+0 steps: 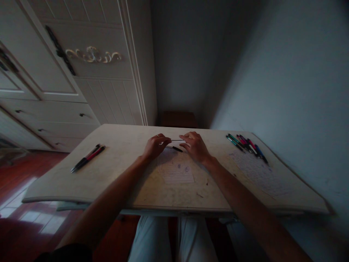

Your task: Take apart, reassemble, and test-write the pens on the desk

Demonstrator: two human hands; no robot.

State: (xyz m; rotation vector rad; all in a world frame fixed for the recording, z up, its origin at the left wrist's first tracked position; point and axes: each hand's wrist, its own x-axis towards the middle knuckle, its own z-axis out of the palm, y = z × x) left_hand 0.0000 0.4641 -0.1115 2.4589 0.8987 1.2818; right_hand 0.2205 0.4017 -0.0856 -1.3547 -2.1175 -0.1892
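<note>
A thin dark pen refill (177,140) stretches level between my two hands, just above the far middle of the table. My left hand (157,143) pinches its left end between thumb and fingers; a ring shows on one finger. The right end runs in between the thumb and fingers of my right hand (196,146), which are curled around it. Below the refill lies a short black pen piece (177,149), beside the top of a written paper sheet (178,176).
Two pens (87,158) lie at the table's left. Several coloured pens (249,145) are grouped at the far right, above another written sheet (257,173). Small dark bits (207,183) dot the pale table (117,145). A white cabinet (109,91) and a wall (300,91) stand close by.
</note>
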